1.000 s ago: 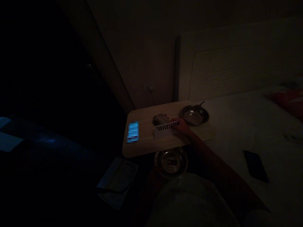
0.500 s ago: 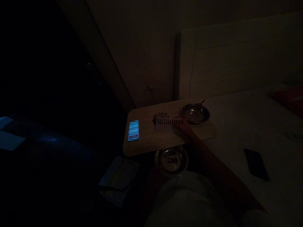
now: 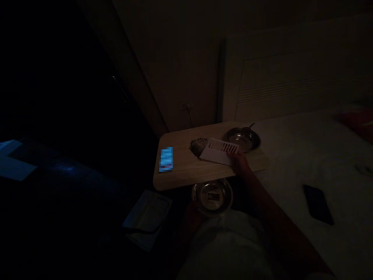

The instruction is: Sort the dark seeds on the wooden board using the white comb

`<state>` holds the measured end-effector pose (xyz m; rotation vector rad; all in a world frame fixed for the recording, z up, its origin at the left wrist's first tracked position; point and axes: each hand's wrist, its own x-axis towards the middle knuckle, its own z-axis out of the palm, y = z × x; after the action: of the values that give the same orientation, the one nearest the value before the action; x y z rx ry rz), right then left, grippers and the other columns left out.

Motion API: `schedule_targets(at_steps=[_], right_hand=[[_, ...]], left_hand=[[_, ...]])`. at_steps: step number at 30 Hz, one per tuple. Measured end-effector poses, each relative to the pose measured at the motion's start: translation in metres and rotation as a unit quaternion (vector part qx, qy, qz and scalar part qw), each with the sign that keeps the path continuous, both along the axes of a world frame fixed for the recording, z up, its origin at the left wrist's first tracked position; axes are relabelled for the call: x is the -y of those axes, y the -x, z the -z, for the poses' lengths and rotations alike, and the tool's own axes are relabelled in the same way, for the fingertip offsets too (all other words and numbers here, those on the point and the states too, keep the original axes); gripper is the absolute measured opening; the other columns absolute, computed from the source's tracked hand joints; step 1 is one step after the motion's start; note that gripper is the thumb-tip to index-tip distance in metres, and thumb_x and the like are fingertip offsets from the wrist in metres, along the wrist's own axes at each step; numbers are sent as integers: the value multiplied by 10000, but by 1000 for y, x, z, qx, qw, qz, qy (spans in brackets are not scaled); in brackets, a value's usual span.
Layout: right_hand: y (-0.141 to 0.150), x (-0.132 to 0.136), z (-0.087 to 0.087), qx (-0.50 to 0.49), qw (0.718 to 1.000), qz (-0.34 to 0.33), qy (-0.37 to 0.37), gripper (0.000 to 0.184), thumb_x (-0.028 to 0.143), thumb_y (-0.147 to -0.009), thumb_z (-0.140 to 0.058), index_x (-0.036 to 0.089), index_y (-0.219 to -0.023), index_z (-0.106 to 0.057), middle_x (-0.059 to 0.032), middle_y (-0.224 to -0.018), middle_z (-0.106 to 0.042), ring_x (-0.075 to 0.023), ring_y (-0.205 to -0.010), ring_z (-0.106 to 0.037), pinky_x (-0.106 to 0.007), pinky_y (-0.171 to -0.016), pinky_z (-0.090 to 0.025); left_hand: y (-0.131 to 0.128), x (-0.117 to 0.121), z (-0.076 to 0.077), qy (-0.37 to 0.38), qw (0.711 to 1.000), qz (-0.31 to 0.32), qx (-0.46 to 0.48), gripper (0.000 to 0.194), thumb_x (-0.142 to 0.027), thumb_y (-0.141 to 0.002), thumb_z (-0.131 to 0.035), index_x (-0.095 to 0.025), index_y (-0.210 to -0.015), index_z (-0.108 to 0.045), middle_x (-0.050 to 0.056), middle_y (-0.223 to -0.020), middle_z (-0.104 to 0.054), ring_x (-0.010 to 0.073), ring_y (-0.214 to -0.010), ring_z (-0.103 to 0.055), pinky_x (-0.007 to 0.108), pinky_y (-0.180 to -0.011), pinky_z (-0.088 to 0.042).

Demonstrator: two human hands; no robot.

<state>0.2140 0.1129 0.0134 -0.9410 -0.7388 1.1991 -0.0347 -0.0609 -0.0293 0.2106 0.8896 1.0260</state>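
Note:
My right hand [image 3: 239, 160] is closed on the right end of a white slotted plate [image 3: 217, 156], thin and flat-edged, tilted over the wooden tabletop [image 3: 180, 179]. Its left edge meets a pile of small dark and pale grains [image 3: 198, 146]. Below the table's front edge, a shiny metal bowl [image 3: 226, 203] with a dark label inside is held over my lap. My left hand [image 3: 194, 213] grips that bowl's left rim, its fingers mostly lost in shadow. A second metal bowl [image 3: 243, 142] stands on the tabletop's right end, beyond my right hand, with a thin handle [image 3: 251, 125] behind it.
A lit, blurred-out screen [image 3: 166, 159] lies at the tabletop's left. On the bed [image 3: 285, 155] to the right is a dark phone-like slab [image 3: 318, 204]. A pale package [image 3: 148, 219] sits low at left. A plugged-in wall socket [image 3: 185, 105] is behind the table. The room is very dark.
My right hand has shifted right and turned the slotted plate flatter, uncovering more of the grain pile. The left hand and its bowl stay about where they were.

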Motion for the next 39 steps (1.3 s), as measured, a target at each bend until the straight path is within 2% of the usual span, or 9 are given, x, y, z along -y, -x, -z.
schedule_targets(at_steps=[3, 8, 12, 16, 19, 21, 25, 29, 39], right_hand=[[-5, 1, 7, -2, 999, 37, -8, 393, 389, -598, -845, 231, -932, -711, -49, -906, -781, -265, -871, -724, -445, -859, -575], [-5, 1, 12, -10, 996, 89, -20, 408, 424, -612, -854, 230, -943, -715, -45, -945, -776, -231, -853, -710, -422, -867, -571], [-3, 1, 14, 64, 991, 115, -2, 434, 482, -614, -862, 205, -923, -737, -71, -920, -782, -244, -844, -700, -413, -824, -564], [-6, 10, 15, 102, 984, 146, 5, 445, 501, -639, -844, 193, -944, -747, -76, -934, -790, -246, -866, -704, -404, -828, -557], [-11, 21, 15, 136, 973, 186, 3, 417, 497, -683, -816, 192, -958, -743, -79, -950, -792, -251, -887, -708, -404, -838, -556], [-15, 27, 13, 178, 963, 201, -2, 391, 485, -703, -802, 190, -952, -744, -88, -957, -790, -264, -902, -708, -417, -851, -556], [-18, 31, 12, 234, 952, 199, -11, 387, 497, -726, -772, 190, -959, -743, -95, -962, -789, -271, -898, -703, -438, -878, -553], [-17, 31, 12, 258, 946, 195, -5, 377, 491, -727, -769, 187, -948, -737, -100, -954, -787, -277, -890, -703, -439, -867, -554], [-8, 34, 4, 248, 951, 183, -17, 339, 475, -723, -756, 199, -919, -736, -83, -916, -784, -266, -868, -698, -420, -849, -555]], left_hand=[[-1, 1, -2, -2, 1000, 1, -3, 175, -174, -655, -795, -187, -827, -761, 94, -884, -795, 366, -1086, -704, 527, -1072, -467], [3, 9, -6, -24, 999, -25, -29, 293, -46, -565, -797, -240, -770, -717, 42, -909, -801, 341, -1171, -682, 494, -1124, -434], [6, 13, -4, -36, 998, -28, -40, 248, -103, -609, -790, -249, -799, -726, 62, -962, -804, 377, -1233, -651, 536, -1127, -430], [4, 12, 0, -46, 997, -37, -53, 256, -88, -581, -791, -262, -754, -719, 39, -942, -805, 371, -1264, -633, 512, -1170, -387], [-1, 6, -2, -15, 1000, -8, -22, 212, -184, -618, -791, -194, -824, -743, 109, -936, -802, 410, -1195, -664, 572, -1132, -408], [-5, 2, -4, -13, 1000, -4, -1, 276, -197, -634, -789, -186, -908, -752, 118, -968, -802, 410, -1195, -664, 576, -1121, -416], [-7, -2, -7, -23, 1000, -15, 3, 378, -189, -629, -796, -212, -1004, -750, 92, -1020, -803, 392, -1210, -663, 562, -1124, -422], [-5, 2, -7, -26, 999, -18, -3, 384, -191, -627, -810, -213, -1006, -755, 94, -1030, -803, 397, -1220, -657, 555, -1126, -424], [0, 9, -8, -36, 999, -12, -34, 370, -148, -607, -824, -228, -960, -746, 97, -1027, -807, 394, -1213, -663, 553, -1124, -429]])
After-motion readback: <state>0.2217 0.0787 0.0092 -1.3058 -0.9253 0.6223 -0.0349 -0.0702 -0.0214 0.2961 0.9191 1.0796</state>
